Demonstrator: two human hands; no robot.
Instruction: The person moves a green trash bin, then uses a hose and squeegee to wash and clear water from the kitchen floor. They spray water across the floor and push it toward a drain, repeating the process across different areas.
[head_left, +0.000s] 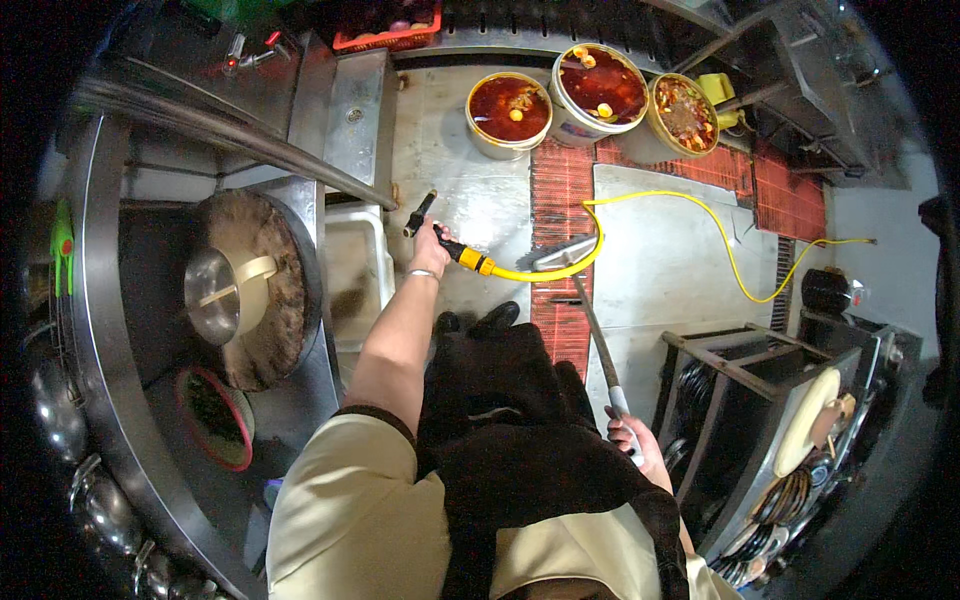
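My left hand (430, 247), arm stretched forward, grips a black hose spray gun (422, 212) whose tip points away from me. A yellow hose (540, 276) joins it at an orange-yellow coupling (475, 261). From there the hose loops right across the floor. Low on the right, my right hand (636, 442) is closed around the white grip of a long-handled floor brush (598, 330). Its wide head (566, 253) rests near a red drain mat (561, 311), partly behind the hose loop. The pale floor (480, 206) ahead of me looks wet and shiny.
Three buckets of red liquid and food scraps (508, 112) (602, 86) (684, 116) stand ahead. On the left, a steel counter holds a round chopping block (289, 300) and a pot (225, 289). A metal rack (720, 367) stands at right; a steel sink (356, 142) lies front-left.
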